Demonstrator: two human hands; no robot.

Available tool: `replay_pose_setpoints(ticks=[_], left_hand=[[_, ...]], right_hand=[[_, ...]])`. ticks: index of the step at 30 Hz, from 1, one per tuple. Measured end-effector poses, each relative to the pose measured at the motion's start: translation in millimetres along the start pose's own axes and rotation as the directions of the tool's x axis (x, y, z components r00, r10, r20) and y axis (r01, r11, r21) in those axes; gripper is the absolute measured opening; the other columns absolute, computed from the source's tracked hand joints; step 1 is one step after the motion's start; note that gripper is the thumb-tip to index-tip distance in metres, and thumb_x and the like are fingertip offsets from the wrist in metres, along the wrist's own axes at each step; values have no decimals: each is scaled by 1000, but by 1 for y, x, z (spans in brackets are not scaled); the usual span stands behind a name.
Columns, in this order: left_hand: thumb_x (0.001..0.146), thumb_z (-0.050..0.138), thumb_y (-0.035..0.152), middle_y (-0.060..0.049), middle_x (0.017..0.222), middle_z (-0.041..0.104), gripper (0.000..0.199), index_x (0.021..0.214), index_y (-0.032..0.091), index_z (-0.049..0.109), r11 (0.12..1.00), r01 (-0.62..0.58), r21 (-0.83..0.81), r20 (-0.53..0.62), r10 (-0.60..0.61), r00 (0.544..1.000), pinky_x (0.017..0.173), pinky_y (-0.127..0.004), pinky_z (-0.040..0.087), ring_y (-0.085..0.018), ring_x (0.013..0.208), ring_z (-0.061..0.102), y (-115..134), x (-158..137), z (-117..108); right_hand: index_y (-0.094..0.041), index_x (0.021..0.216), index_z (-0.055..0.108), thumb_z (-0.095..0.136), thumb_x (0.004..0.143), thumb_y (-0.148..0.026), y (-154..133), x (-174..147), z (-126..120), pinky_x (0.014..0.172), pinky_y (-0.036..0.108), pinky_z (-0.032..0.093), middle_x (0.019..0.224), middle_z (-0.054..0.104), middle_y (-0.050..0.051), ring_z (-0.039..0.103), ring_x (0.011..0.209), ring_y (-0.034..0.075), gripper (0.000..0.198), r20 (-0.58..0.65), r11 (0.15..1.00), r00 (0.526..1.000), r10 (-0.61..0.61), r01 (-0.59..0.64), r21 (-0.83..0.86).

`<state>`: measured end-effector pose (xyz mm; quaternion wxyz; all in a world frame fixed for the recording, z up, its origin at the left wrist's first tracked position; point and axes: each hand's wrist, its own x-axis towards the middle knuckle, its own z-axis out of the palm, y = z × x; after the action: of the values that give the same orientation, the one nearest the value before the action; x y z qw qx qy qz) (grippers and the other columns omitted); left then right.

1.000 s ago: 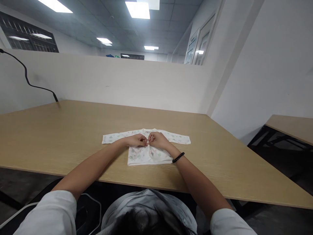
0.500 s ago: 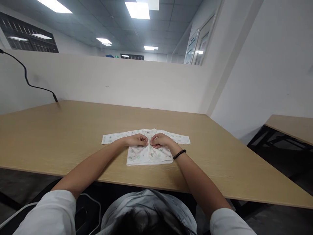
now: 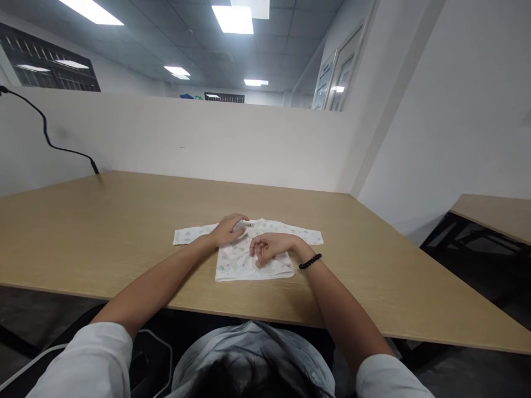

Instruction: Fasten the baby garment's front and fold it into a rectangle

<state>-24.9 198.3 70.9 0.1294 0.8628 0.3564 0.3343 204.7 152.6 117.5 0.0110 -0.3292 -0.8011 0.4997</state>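
Partition (image 3: 232, 138): here it stands, pale and wide, running right across behind the work, with ceiling lights (image 3: 233, 20) glowing above.
Table (image 3: 136, 213): wood-toned top spreading out in front of the person, its far edge along the partition.
Side table (image 3: 498, 213): over on the right, well apart, a similar top on dark legs.
Black stalk (image 3: 46, 132): curving down on the far left, its lower end meeting the table's far corner.
Garment (image 3: 236, 268): centre stage, a little white printed top lying on the table near the front edge, arms stretched to both sides, hem towards the person.
Left hand (image 3: 227, 230): over the upper front, fingers and thumb parted, tips by the neckline; contact with the cloth is hard to call.
Right hand (image 3: 274, 247): over the middle of the front, just beside the left one and apart from it, fingers loosely curled downward; whether any cloth is pinched there, I cannot tell.
Wristband (image 3: 310, 261): black and beaded, circling the right wrist.
Neck label (image 3: 250, 225): tiny, dark-marked, peeking out at the collar right beside the left fingertips.
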Motion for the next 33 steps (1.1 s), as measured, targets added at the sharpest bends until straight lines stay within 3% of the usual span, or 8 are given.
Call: replay_pose_setpoints(ticks=[3,6,9,11,17,23,28,33], left_hand=[[94,40,32,-12,140,52,42,131,19,52,991,-89,101,165,71,984,113,-41,24,-27,134,40,-9,-5,-2],[97,34,31,-10,151,41,48,143,21,42,982,-109,153,329,53,943,116,-42,17,-25,142,29,-10,-7,-2],[98,30,31,-9,154,36,51,148,21,34,980,-44,196,397,-39,917,116,-45,14,-24,142,28,-7,-6,-2],[98,29,31,-9,155,36,52,149,21,32,979,-21,204,412,-66,909,116,-44,15,-24,142,28,-6,-5,-3],[96,30,31,-6,155,34,56,151,21,26,975,-31,221,405,-62,912,115,-40,21,-25,140,32,-7,-5,-2],[95,30,35,-7,153,39,58,151,21,26,971,18,238,365,-107,925,112,-41,29,-28,134,42,-10,-4,-1],[96,27,40,-7,153,38,55,148,21,33,986,53,155,341,-104,934,112,-39,29,-26,135,40,-15,-3,0],[97,24,43,-8,154,35,56,146,18,37,992,105,66,342,-121,932,115,-38,26,-25,140,34,-23,-1,0]], right_hand=[[-19,106,60,84,58,-24,-5,3,12,53,16,37,65,57,-8,51,59,8,54,104,989,991,-83,95,-113],[-17,92,63,76,67,-22,-7,9,19,50,17,32,61,51,-8,45,55,7,29,33,962,996,-78,84,-260],[-15,79,63,64,74,-14,-8,11,19,52,18,34,64,54,-6,44,55,7,5,14,953,996,-88,88,-290],[-15,79,63,66,73,-15,-8,10,17,53,18,35,64,54,-5,45,57,8,7,6,950,996,-91,89,-299],[-17,91,67,84,59,-29,-3,11,17,57,19,39,73,56,-4,50,66,10,38,13,944,992,-128,126,-306],[-15,88,68,77,67,-22,-5,12,15,58,20,38,69,56,-4,48,65,10,24,80,930,981,-178,194,-313],[-14,78,66,67,70,-15,-8,9,15,55,20,35,66,58,-3,47,60,9,8,59,929,987,-149,160,-333],[-13,79,68,70,73,-22,-12,0,4,61,21,39,71,63,0,52,65,10,11,57,957,973,-225,232,-173]])
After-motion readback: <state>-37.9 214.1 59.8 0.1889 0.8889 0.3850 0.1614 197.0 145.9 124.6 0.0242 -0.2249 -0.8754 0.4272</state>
